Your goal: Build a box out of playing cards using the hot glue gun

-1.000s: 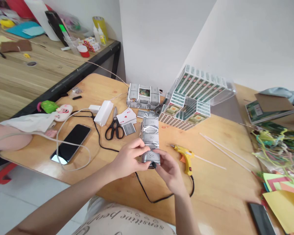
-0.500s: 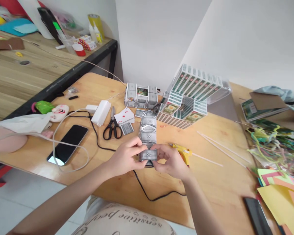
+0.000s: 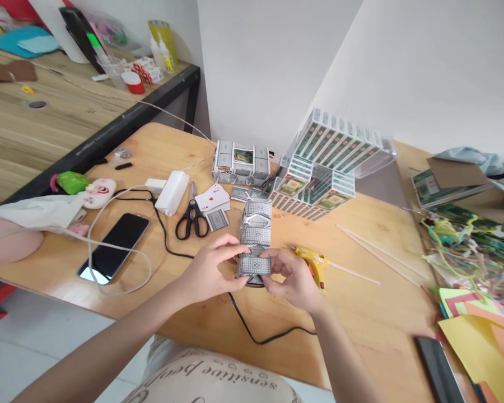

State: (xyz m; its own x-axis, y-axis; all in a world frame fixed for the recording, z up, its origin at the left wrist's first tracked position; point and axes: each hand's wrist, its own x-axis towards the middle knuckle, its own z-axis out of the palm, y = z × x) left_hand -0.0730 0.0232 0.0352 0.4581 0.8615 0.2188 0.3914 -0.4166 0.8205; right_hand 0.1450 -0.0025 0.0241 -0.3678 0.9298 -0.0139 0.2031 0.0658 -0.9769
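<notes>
A long model built from grey-backed playing cards (image 3: 257, 236) lies on the table in front of me. Its near end carries a single playing card (image 3: 255, 265), face down. My left hand (image 3: 216, 266) pinches that card's left edge between thumb and fingers, while my right hand (image 3: 292, 277) grips its right edge. The card's underside and the fingertips behind it are partly hidden. Just right of my right hand lies a yellow glue gun (image 3: 313, 263) with a glue stick in its back. Loose cards (image 3: 213, 198) lie beside black-handled scissors (image 3: 192, 218) at the left.
A second card model (image 3: 241, 163) and stacked card boxes (image 3: 315, 168) stand at the back. A phone (image 3: 114, 248), white cable and white power block (image 3: 172, 192) are on the left. Glue sticks (image 3: 378, 252), coloured paper (image 3: 479, 341) and a black cord (image 3: 252, 336) lie about. Another person's arm (image 3: 12, 243) rests at the left.
Both hands keep hold of the card at the model's near end. The left fingers have loosened slightly upward along its edge; the view has shifted a little.
</notes>
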